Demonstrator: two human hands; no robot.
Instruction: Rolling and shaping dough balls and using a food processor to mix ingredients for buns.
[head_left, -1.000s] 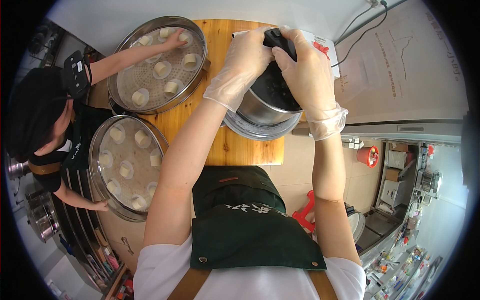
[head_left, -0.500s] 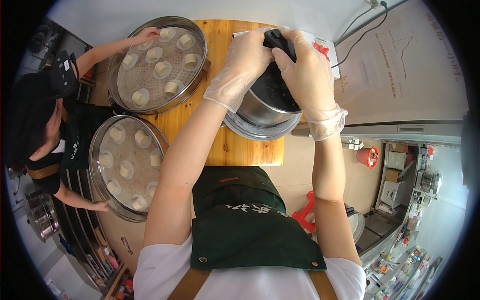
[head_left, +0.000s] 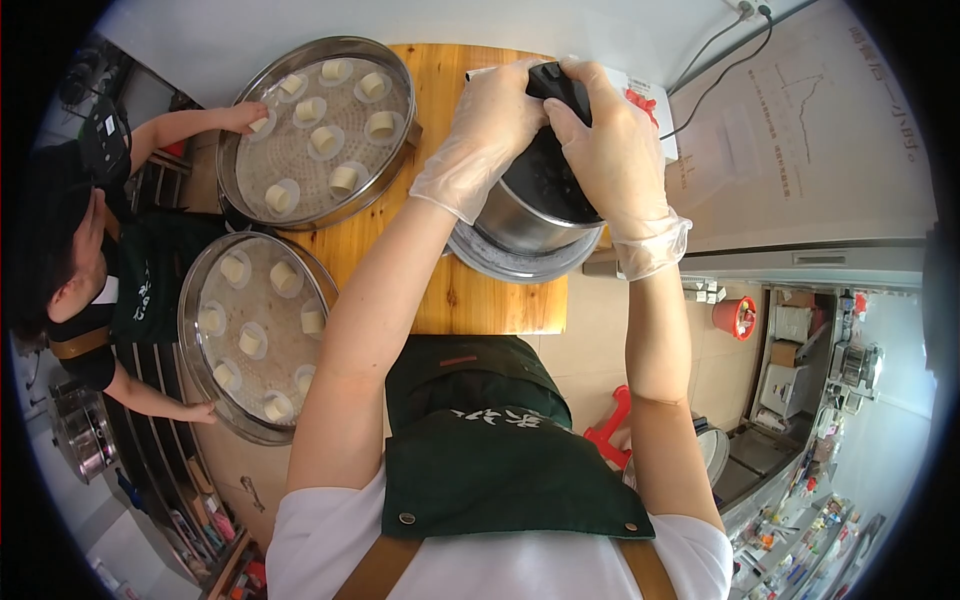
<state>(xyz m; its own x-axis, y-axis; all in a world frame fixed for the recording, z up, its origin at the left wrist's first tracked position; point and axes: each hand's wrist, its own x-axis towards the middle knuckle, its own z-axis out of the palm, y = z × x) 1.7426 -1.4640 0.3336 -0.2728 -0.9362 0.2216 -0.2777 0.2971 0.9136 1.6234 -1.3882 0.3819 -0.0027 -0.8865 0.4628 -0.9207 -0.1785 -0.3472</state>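
1. Gripping a black handle [head_left: 556, 80] atop a steel pot [head_left: 530, 205]: left hand [head_left: 488, 130] and right hand [head_left: 610, 150], both gloved, closed round it.
2. Resting on a wooden table [head_left: 470, 300], beside a round steamer tray [head_left: 315, 130] of dough pieces.
3. Touching that tray's rim: a co-worker's hand [head_left: 245, 117].

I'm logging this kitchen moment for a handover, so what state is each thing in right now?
Left hand: gloved, gripping the black object.
Right hand: gloved, gripping it too.
Black object: held over the steel pot.
Steel pot: upright on a round base, on the wooden table.
Upper steamer tray: open, holding dough pieces; a co-worker's hand at its rim.
Lower steamer tray: open, holding dough pieces, gripped by the co-worker.
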